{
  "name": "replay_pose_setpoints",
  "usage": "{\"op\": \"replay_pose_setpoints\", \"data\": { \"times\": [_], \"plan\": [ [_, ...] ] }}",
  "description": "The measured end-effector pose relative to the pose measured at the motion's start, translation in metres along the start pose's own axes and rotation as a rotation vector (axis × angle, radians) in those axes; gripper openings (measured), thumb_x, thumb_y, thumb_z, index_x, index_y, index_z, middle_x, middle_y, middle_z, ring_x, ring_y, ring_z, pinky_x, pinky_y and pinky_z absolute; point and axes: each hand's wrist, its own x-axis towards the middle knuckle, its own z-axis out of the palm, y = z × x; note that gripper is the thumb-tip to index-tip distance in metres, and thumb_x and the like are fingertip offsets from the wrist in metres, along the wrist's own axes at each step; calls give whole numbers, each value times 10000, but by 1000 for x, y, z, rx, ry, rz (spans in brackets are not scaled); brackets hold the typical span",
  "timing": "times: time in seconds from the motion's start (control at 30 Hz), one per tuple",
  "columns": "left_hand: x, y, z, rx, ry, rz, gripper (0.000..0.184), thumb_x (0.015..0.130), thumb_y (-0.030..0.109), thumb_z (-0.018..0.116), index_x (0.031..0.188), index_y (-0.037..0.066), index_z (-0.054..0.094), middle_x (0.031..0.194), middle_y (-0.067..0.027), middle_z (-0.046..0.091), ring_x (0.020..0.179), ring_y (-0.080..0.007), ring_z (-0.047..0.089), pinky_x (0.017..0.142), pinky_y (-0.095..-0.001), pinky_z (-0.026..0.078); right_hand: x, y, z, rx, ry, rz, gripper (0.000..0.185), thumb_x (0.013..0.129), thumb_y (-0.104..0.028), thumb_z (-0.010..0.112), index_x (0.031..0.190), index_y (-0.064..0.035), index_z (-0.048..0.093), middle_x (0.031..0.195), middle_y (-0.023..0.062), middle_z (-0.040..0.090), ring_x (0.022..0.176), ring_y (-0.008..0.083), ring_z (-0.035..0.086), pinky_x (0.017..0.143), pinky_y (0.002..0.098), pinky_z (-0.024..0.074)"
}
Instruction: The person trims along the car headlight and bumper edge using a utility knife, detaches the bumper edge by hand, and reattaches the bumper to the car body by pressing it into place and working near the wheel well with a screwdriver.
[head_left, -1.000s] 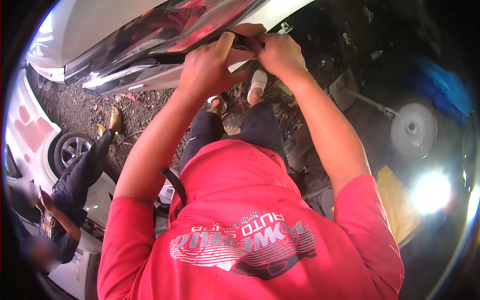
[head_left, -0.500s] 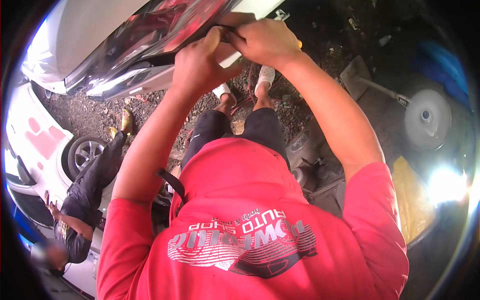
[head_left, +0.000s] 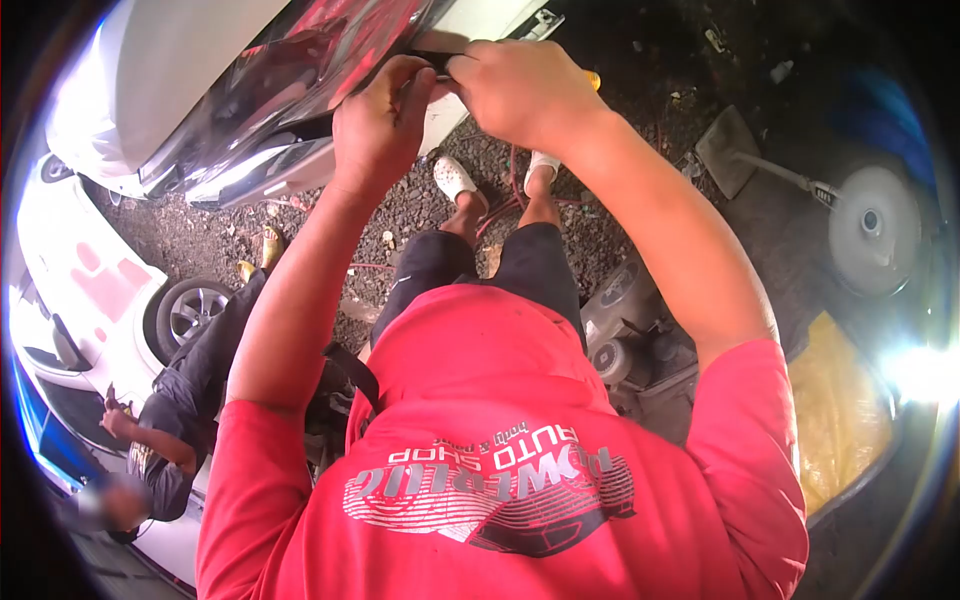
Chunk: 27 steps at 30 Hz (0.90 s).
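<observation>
Both my hands are at the edge of a white car's body (head_left: 180, 75), beside its glossy dark-and-red light or trim (head_left: 325, 55). My left hand (head_left: 378, 125) is closed, thumb and fingers pinched near the edge; what lies between them is hidden. My right hand (head_left: 525, 95) is closed close by, its fingertips almost meeting the left ones. A yellow handle end (head_left: 593, 79) sticks out past the right hand, and the rest of that tool is covered by the hand. A white panel (head_left: 445, 118) shows below the hands.
A person in dark clothes (head_left: 165, 430) is at the left by a white car with red patches (head_left: 105, 280). On the right are a pedestal fan (head_left: 870, 225), a yellow sheet (head_left: 840, 410) and a bright lamp (head_left: 920, 373). A compressor-like machine (head_left: 620, 300) stands near my legs on gravel.
My left thumb has folded in from a spread position into a pinch. The view has shifted slightly, and my feet have moved a little. The other person's hands have come together.
</observation>
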Motion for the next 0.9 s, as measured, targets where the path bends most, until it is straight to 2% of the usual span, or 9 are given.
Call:
{"op": "replay_pose_setpoints", "data": {
  "times": [0.07, 0.2, 0.3, 0.37, 0.5, 0.6, 0.7, 0.87, 0.9],
  "plan": [
    [2, 0, 3, 108, 147, 132, 221, 1076, 324, 643, 1127, 122, 716, 906, -163, 768, 855, -398, 739, 772, -459, 567, -18, -4, 2, 54, 58, 82, 224, 983, -205, 573, 1022, -58, 737, 977, 146, 752, 902, 380, 753, 781, 500, 612],
    [-3, 1, 4, 136, 220, 110, 158, 1057, 241, 690, 1098, 89, 694, 857, -152, 749, 830, -378, 745, 746, -463, 570, -82, 8, 27, 308, 172, 297, 265, 995, -184, 588, 1167, -50, 738, 1058, 218, 737, 963, 453, 722, 842, 538, 590],
    [-4, 2, 6, 111, 282, 131, 174, 1040, 232, 714, 1104, 73, 684, 882, -132, 765, 832, -311, 771, 750, -425, 583, -143, 2, 45, 577, -169, 632, 347, 1048, -217, 582, 1332, -61, 707, 1182, 270, 730, 1084, 482, 704, 928, 551, 577],
    [-7, 0, 7, 85, 269, 155, 187, 1021, 221, 733, 1112, 65, 683, 896, -122, 771, 846, -278, 779, 755, -403, 587, -171, -10, 55, 487, -458, 721, 321, 1055, -188, 572, 1323, -67, 701, 1217, 295, 718, 1125, 489, 698, 965, 550, 572],
    [-7, -7, 5, 72, 211, 249, 271, 947, 212, 801, 1176, 96, 712, 952, -103, 796, 860, -236, 798, 758, -359, 594, -233, -10, 121, 367, -148, 525, 354, 1056, -208, 555, 1367, -74, 658, 1200, 257, 732, 1129, 472, 695, 949, 557, 553],
    [-11, 13, 6, 125, 118, 167, 329, 907, 238, 833, 1212, 149, 747, 1004, -86, 814, 857, -233, 809, 769, -358, 603, -194, -2, 68, 485, -191, 646, 298, 1028, -153, 576, 1284, -86, 714, 1111, 307, 721, 978, 487, 729, 877, 580, 582],
    [-12, 15, 2, 225, -4, 120, 341, 924, 230, 826, 1248, 141, 768, 1120, -86, 818, 993, -215, 805, 865, -347, 594, -152, 7, 19, 396, -49, 648, 305, 1031, -199, 567, 1266, -139, 753, 1026, 231, 765, 969, 443, 735, 849, 565, 583],
    [-10, 21, -4, 313, -30, 143, 374, 908, 289, 841, 1238, 129, 766, 1112, -101, 813, 1010, -280, 795, 880, -373, 594, -83, 25, -8, 87, 110, 401, 262, 986, -187, 583, 1156, -97, 760, 981, 197, 773, 966, 399, 754, 833, 541, 598],
    [-10, 21, -4, 301, -42, 143, 390, 901, 302, 849, 1240, 129, 764, 1107, -102, 812, 1018, -299, 791, 882, -379, 595, -71, 29, -4, 12, 126, 337, 223, 1015, -175, 581, 1146, -77, 732, 937, 173, 764, 882, 373, 750, 763, 505, 589]
  ]
}}
